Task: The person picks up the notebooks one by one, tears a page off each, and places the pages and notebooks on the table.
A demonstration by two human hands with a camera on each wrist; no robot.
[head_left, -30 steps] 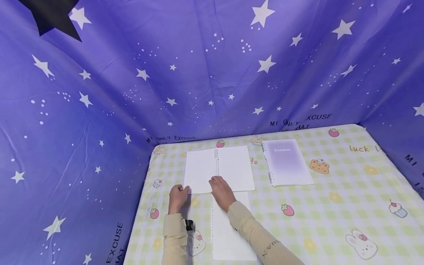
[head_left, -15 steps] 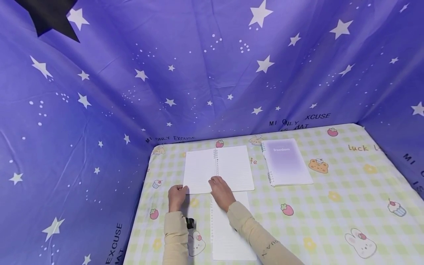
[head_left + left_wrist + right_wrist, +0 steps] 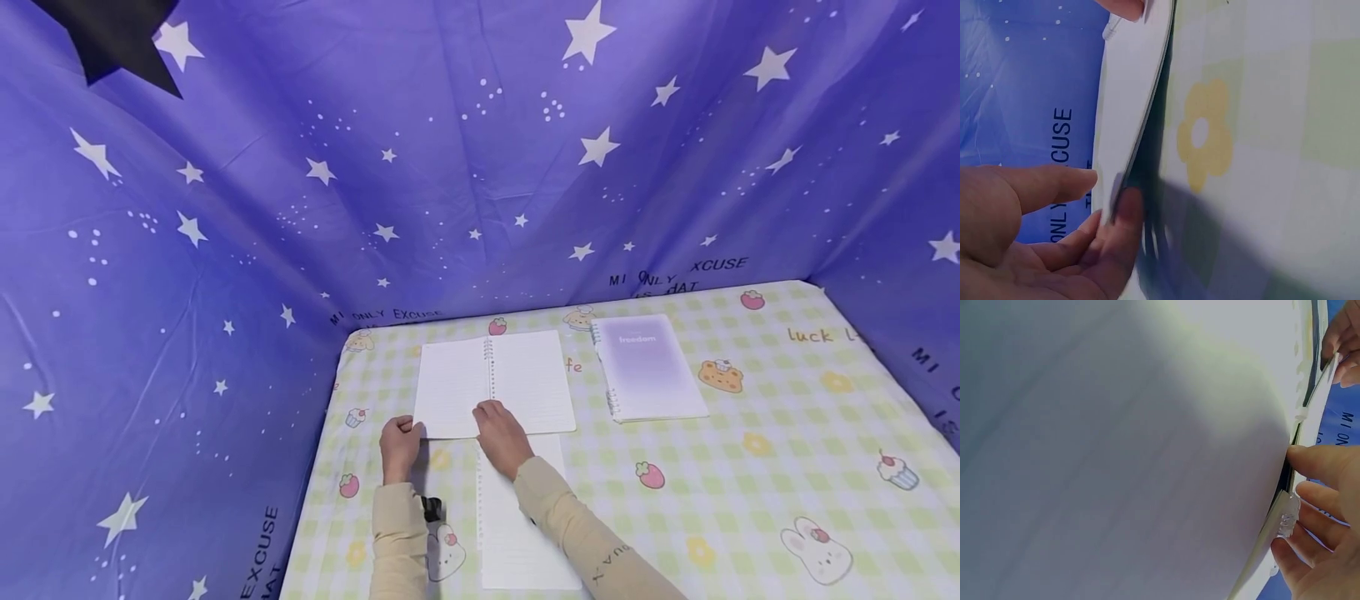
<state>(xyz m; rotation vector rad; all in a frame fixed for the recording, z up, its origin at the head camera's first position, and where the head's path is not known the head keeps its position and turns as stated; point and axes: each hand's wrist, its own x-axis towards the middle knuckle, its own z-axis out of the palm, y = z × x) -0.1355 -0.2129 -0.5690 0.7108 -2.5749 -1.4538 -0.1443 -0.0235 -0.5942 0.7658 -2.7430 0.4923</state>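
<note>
Ring notebook (image 3: 453,383) lies spread flat on the checked tablecloth (image 3: 735,500), toward the far edge, blank lined pages facing up; near left corner is slightly raised, with a shadow gap beneath in the left wrist view. Left hand (image 3: 400,450) pinches that corner between its fingers. Right hand (image 3: 504,437) grips the near end of the spine, fingers curled about the clear rings (image 3: 1287,515); whether these are clasped or sprung apart cannot be told, as the fingers cover part of them. Loose sheet (image 3: 513,533) with a punched left edge lies just nearer the person, partly below the right forearm; single or several leaves, and whether its far end runs beneath the notebook, unclear. Closed notebook (image 3: 651,375), lilac, marked "freedom", lies apart to the right, untouched by either hand. Progress, judged: notebook laid out and both hands placed on it, so that much is done; work at the rings seems midway; loose sheet is outside the rings, so any joining of the two remains to be done
</note>
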